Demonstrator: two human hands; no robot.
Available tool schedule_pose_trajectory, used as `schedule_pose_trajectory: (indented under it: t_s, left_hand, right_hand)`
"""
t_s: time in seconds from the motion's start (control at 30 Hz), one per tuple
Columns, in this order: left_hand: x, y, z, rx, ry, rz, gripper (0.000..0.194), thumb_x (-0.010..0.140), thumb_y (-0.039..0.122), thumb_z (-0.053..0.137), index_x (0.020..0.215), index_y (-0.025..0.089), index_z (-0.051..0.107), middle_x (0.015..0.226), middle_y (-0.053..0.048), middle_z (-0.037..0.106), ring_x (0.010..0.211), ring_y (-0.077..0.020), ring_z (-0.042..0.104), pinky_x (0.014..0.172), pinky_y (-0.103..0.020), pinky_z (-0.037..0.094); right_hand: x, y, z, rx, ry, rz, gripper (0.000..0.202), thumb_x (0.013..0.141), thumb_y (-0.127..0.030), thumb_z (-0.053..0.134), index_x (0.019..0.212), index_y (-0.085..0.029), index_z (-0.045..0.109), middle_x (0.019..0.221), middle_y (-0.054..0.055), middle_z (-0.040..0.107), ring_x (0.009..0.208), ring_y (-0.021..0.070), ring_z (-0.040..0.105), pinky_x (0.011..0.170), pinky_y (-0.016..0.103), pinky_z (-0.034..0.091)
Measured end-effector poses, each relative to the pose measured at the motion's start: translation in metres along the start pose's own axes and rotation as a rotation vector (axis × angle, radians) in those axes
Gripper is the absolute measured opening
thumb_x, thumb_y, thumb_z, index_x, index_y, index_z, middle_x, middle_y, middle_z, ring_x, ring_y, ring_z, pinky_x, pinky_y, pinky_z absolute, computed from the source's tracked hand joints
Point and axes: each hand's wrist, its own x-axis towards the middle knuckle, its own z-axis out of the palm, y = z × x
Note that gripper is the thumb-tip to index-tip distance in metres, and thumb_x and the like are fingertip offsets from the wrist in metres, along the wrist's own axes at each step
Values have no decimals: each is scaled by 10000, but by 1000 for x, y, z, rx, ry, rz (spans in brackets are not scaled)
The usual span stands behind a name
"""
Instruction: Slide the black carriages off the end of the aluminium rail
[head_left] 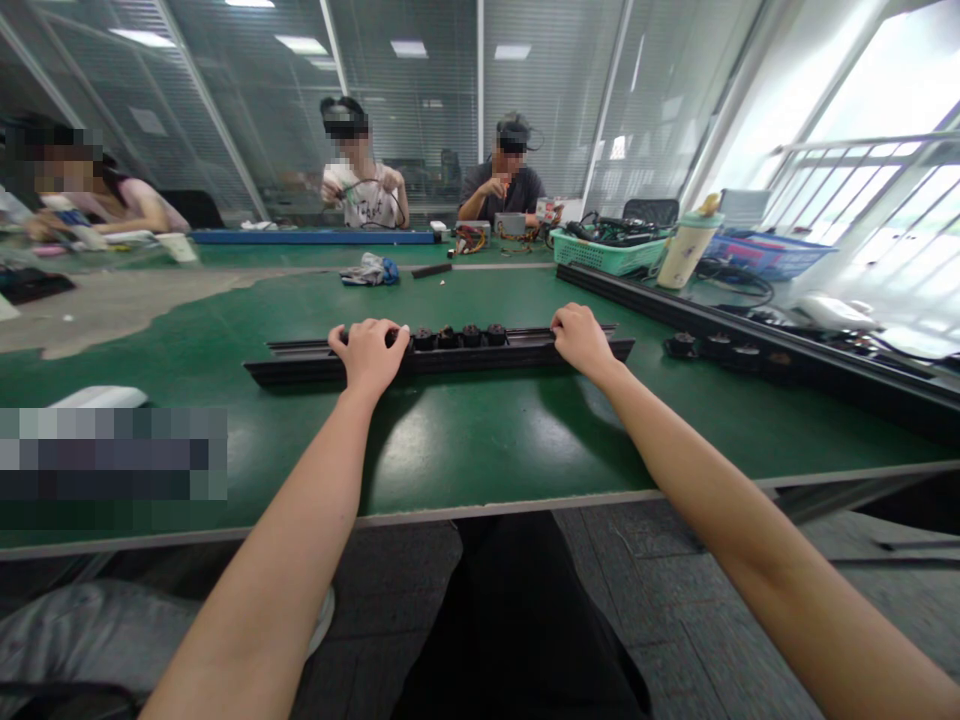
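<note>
A long black rail [465, 360] lies crosswise on the green table, with several round black socket-like modules [471, 336] in a row along its middle. My left hand [369, 355] curls over the rail left of centre, fingers and thumb bent around one module that is mostly hidden beneath. Toward the rail's other end, my right hand [583, 340] grips it, its fingertips tucked behind the far edge. Both forearms reach in over the table's front edge.
At right lie a longer black rail [787, 345] and several loose round black modules [716, 347]. Behind stand a green basket [611, 255] of cables and a tumbler [688, 250]. A crumpled cloth [370, 270] and a small black bar [432, 270] lie ahead. Several people sit across the table.
</note>
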Motion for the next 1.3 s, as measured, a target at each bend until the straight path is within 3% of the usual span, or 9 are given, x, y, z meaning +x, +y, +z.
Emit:
schedule_pose_trajectory:
  t_s: [0.57,1.3]
  left_hand:
    - [-1,-1,1,1,5,6,305,1030,449,497,952,278,738,1181,-104,777,1225,-347,606,1229,-590,229]
    - [0,-2,2,15,8,8,316,1033,443,504,960,252,744,1188,-114,778,1228,-343,623,1231,-584,237]
  right_hand:
    - [1,2,0,-28,19,6,322,883,-38,470,915,-176,758,1057,177,685,1087,336,580,1010,489,509]
    - [0,0,-10,-121,-79,69,346,930,-27,456,1036,-132,769,1192,193,690,1204,337,580,1018,442,498]
